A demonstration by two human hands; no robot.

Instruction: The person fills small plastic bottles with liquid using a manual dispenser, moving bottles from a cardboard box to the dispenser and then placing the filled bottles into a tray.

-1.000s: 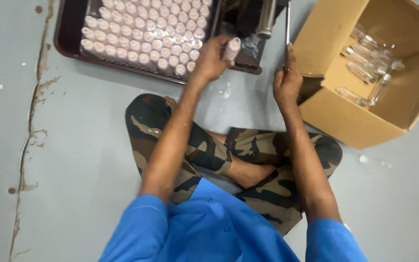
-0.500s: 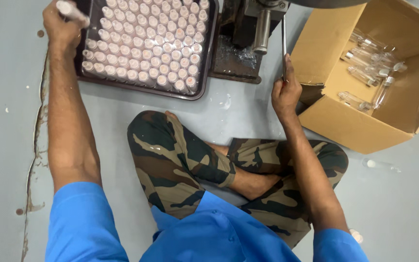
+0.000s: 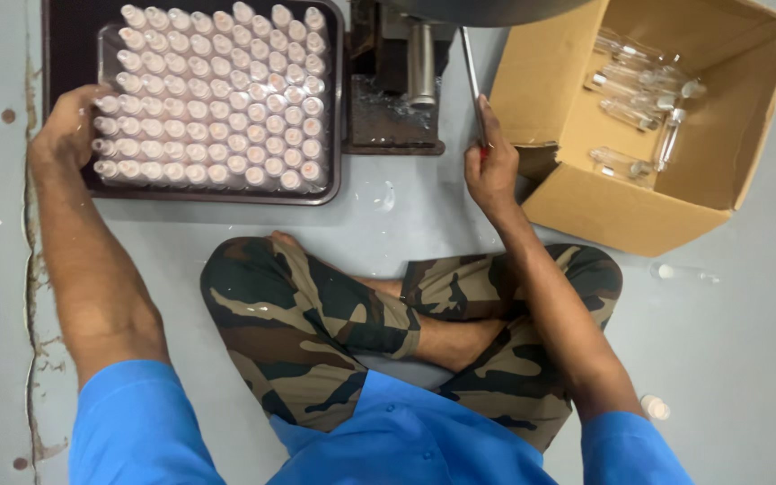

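We sit cross-legged on the grey floor [image 3: 388,216]. Our left hand [image 3: 69,126] rests at the left edge of the dark tray [image 3: 65,36], fingers curled over the outermost vials [image 3: 217,94]; whether that grip pinches one vial we cannot tell. The small clear vials stand upright in tight rows, their pale caps facing up at us, filling the tray's middle. Our right hand [image 3: 491,166] closes its grip around the thin metal lever [image 3: 471,76], whose long axis runs almost straight away from us, tilted slightly left at the far end, toward the dark metal press [image 3: 401,81] just right of the tray. To the right stands an open brown cardboard box [image 3: 586,207], plain-sided, with clear vials lying loose on their sides inside.
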